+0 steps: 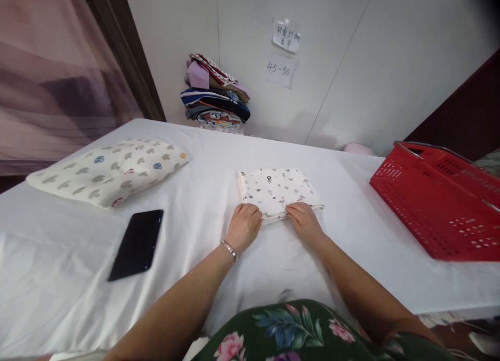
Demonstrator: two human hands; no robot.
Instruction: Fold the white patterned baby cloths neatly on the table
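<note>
On the white-covered surface point(336, 173), a puffy printed fabric point(105, 173) is laid leftmost, beside a black phone point(137, 245). The near edge of a folded cloth point(278, 188) is pinched by the left hand point(244, 226) and right hand point(307, 224); folding appears mostly done, its layers left uneven. Rightmost, a red basket point(422, 204) is placed.

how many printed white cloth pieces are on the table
2. A folded cloth, with the left hand and right hand on its near edge, and a grey-patterned piece to the left, beyond the black phone. More could be hidden inside the red basket.
</note>
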